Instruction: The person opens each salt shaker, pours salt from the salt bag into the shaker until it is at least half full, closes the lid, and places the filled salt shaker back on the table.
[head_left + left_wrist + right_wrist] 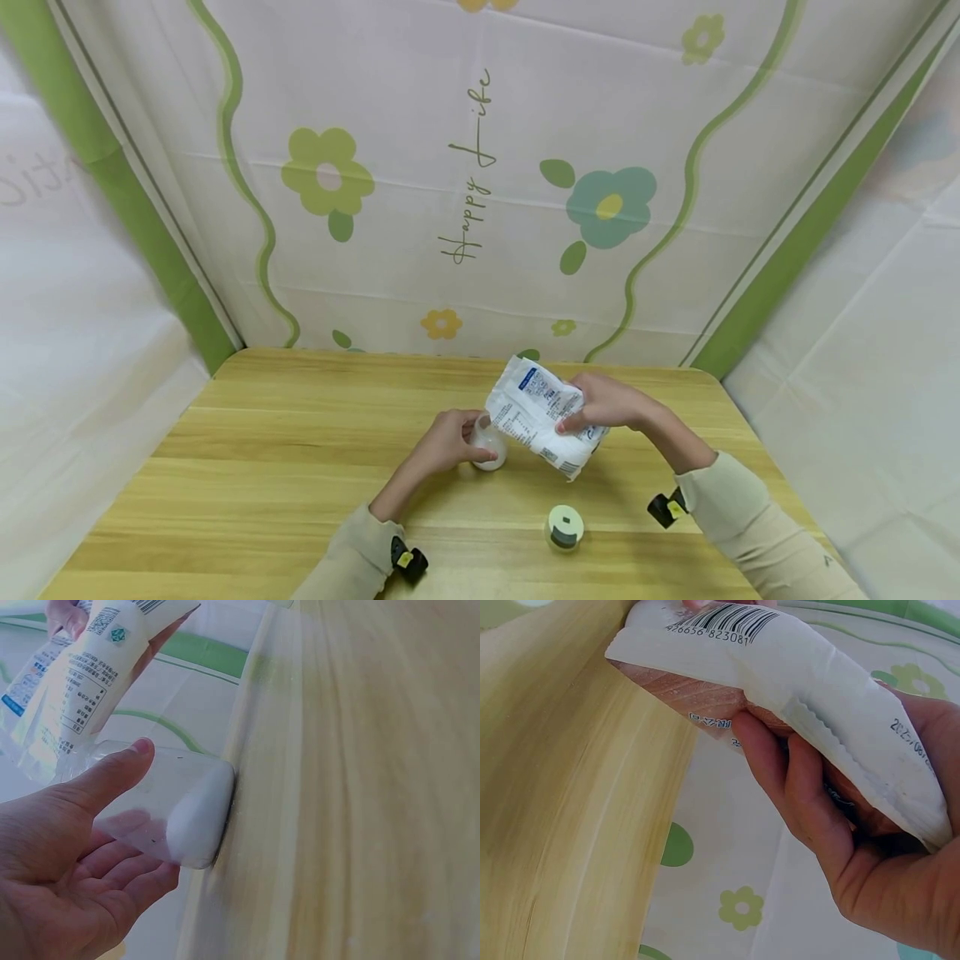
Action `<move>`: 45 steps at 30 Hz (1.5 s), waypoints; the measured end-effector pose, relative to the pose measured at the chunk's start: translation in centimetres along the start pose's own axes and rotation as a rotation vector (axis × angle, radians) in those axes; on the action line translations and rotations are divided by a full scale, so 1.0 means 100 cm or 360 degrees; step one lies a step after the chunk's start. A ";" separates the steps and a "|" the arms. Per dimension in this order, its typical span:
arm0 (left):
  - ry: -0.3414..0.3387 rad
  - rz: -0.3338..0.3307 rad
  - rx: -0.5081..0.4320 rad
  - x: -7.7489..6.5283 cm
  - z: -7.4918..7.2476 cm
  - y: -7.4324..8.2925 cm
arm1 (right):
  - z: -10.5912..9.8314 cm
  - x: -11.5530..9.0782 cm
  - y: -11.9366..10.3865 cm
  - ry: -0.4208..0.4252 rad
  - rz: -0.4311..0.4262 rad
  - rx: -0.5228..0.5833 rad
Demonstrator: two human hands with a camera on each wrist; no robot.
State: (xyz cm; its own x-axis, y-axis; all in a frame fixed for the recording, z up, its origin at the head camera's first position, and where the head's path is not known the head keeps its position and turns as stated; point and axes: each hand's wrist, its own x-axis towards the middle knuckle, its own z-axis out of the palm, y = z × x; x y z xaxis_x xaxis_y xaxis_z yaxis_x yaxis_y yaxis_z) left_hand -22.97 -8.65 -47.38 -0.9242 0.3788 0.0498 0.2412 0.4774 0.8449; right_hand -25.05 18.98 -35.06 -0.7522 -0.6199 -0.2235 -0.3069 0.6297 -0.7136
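Note:
My left hand holds a small clear jar between thumb and fingers, upright on the wooden table. White powder lies in the bottom of the jar in the left wrist view. A white printed bag is gripped by my right hand, thumb on its front face. The bag tilts down to the left, its end right at the jar's mouth. From the right wrist view, fingers curl under the bag, which has a barcode and a pinkish, see-through back. The bag's far end is out of that view.
A round pale-green lid with a grey flap lies on the table, nearer to me than the jar and to its right. A white curtain with printed flowers rises behind the table's back edge, and more white cloth hangs on both sides.

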 end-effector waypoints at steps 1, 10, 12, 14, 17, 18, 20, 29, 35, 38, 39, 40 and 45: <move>0.0000 0.0000 -0.0001 0.000 0.000 0.000 | 0.000 0.000 0.000 0.0000 0.0000 -0.0002; -0.0001 0.0014 -0.0021 0.000 -0.001 -0.002 | 0.000 -0.001 -0.001 -0.0005 0.0000 0.0019; -0.0003 0.0019 -0.0025 0.000 -0.001 -0.002 | 0.000 -0.001 -0.001 -0.0007 0.0001 0.0024; -0.0006 0.0024 -0.0028 0.001 -0.001 -0.002 | 0.000 -0.001 -0.001 -0.0007 0.0000 0.0026; -0.0009 0.0020 -0.0028 0.001 -0.001 -0.002 | 0.001 -0.001 -0.001 -0.0009 0.0000 0.0024; -0.0009 0.0021 -0.0025 0.001 -0.001 -0.002 | 0.001 -0.001 -0.001 -0.0009 -0.0001 0.0022; -0.0008 0.0020 -0.0018 0.001 -0.001 -0.002 | 0.001 -0.001 -0.001 -0.0008 -0.0003 0.0011; -0.0006 0.0009 -0.0024 0.001 -0.001 -0.002 | 0.000 -0.001 -0.001 -0.0004 0.0000 0.0004; -0.0010 0.0020 -0.0031 0.001 0.000 -0.002 | 0.000 -0.001 -0.002 -0.0001 0.0016 -0.0013; -0.0009 0.0026 -0.0028 0.001 -0.001 -0.002 | 0.000 0.000 -0.002 -0.0003 0.0014 -0.0015; -0.0010 0.0027 -0.0029 0.001 -0.001 -0.003 | 0.000 0.000 -0.002 -0.0003 0.0013 -0.0016; -0.0010 0.0026 -0.0029 0.001 -0.001 -0.003 | 0.000 0.000 -0.002 -0.0004 0.0011 -0.0016; -0.0007 0.0022 -0.0024 0.001 -0.001 -0.002 | 0.000 -0.001 -0.003 -0.0003 0.0010 -0.0018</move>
State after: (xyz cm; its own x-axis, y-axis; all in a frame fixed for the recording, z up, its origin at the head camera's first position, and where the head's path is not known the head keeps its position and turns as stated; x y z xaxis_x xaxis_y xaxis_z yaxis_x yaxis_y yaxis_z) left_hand -23.12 -8.81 -47.54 -0.9193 0.3890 0.0593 0.2496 0.4602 0.8520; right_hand -24.94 18.87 -34.85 -0.7530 -0.6169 -0.2290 -0.3089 0.6387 -0.7047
